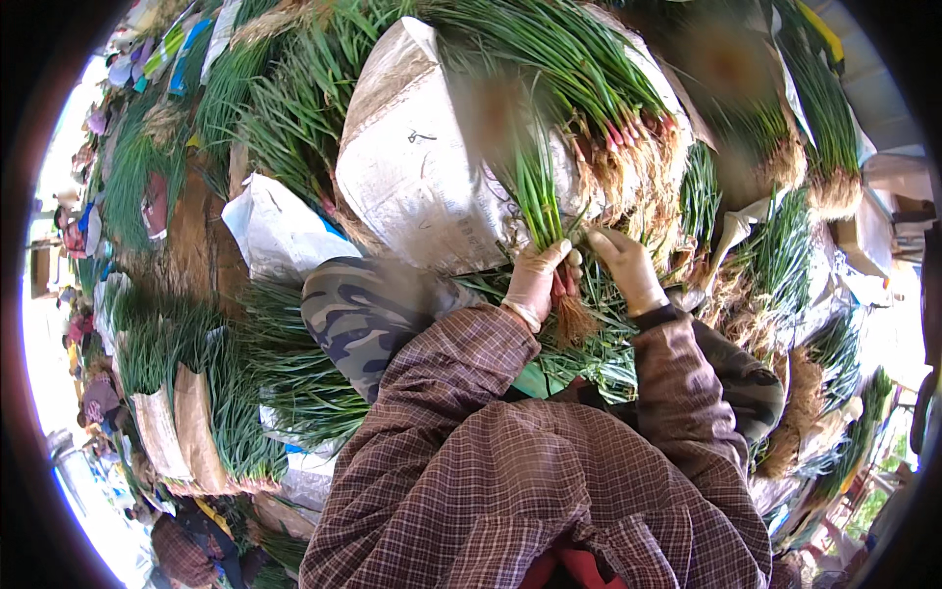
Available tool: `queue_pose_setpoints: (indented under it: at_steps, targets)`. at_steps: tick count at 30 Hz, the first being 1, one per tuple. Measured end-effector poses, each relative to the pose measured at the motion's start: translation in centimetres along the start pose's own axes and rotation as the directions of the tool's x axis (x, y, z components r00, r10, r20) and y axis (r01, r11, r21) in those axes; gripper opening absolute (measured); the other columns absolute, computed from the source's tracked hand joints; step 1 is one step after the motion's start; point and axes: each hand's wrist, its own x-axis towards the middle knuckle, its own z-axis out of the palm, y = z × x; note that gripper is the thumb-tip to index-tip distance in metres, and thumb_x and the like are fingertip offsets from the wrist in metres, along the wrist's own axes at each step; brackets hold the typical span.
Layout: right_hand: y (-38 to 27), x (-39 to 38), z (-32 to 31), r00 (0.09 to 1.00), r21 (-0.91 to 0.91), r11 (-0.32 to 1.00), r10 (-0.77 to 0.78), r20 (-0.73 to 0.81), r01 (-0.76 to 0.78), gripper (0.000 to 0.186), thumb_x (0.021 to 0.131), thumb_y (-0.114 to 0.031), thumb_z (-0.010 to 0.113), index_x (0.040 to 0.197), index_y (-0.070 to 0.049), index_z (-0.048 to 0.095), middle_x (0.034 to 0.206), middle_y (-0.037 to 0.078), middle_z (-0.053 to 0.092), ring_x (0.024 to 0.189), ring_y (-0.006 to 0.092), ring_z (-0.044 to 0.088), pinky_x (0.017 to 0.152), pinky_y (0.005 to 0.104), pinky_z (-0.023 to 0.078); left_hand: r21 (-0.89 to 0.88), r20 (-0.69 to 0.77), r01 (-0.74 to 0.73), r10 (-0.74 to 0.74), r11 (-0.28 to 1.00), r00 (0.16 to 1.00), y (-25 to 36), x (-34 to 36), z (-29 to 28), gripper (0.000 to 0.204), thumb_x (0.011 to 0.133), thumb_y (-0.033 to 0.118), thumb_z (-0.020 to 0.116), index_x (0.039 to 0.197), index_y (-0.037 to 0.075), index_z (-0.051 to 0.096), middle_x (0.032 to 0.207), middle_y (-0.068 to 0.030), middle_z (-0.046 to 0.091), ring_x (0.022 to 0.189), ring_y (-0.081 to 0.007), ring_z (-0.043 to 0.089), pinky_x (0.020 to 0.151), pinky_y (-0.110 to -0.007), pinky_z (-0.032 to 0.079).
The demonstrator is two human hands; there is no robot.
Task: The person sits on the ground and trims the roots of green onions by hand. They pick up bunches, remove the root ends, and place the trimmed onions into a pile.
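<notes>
My gloved left hand [538, 279] is closed around a small bunch of green onions [538, 201]. Their green leaves point away from me, and the reddish bulbs and brown roots [575, 322] hang below the fist. Just right of the bunch is my gloved right hand [628, 265], its fingers drawn together by the stems. What its fingertips pinch, if anything, is too small to make out. Beyond both hands, a larger pile of green onions [579, 69] with pink bulbs and pale roots lies on a stuffed white sack [417, 147].
Loose green leaves [594, 358] lie between my knees, with my camouflage-clad left knee [358, 314] beside them. Bundled green onions [314, 368] lie to the left, and more bundles [785, 255] to the right. Other people [191, 550] are at the far left. Lens smudges blur parts of the view.
</notes>
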Motion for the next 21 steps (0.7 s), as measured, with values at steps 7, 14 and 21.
queue_pose_setpoints:
  at_steps: [7,14,21]
  targets:
    - [-5.5,-0.3,2.2,0.956,0.865,0.416,0.036,0.291,-0.279,0.015,0.096,-0.018,0.056,0.093,-0.005,0.061,0.076,0.006,0.066,0.061,0.0171,0.061,0.055,0.0294,0.049,-0.06,-0.044,-0.017,0.014,0.998,0.999,1.2,0.0,-0.5,0.017,0.096,0.023,0.058,0.095,0.007,0.062,0.069,0.0023,0.058,0.053,-0.0079,0.052,0.043,-0.021,0.04]
    - [3.1,-4.4,-4.2,0.92,-0.624,0.771,0.145,0.365,0.126,0.046,0.092,-0.042,0.061,0.125,-0.01,0.062,0.12,0.014,0.065,0.105,0.0232,0.065,0.092,0.0384,0.05,-0.236,0.015,0.009,-0.006,0.972,1.0,1.4,0.9,-1.8,0.025,0.094,0.023,0.06,0.109,0.002,0.06,0.067,0.0038,0.047,0.056,-0.0093,0.045,0.053,-0.026,0.041]
    - [-0.9,-4.7,2.1,0.873,0.248,0.965,-0.049,0.485,-0.084,0.061,0.092,-0.039,0.063,0.133,0.004,0.049,0.117,0.017,0.062,0.1,0.0205,0.06,0.084,0.0273,0.048,-0.1,-0.117,-0.099,0.087,0.99,0.989,2.7,2.4,-1.9,0.021,0.094,0.027,0.059,0.088,0.007,0.06,0.06,0.0027,0.051,0.044,-0.0083,0.045,0.04,-0.023,0.038]
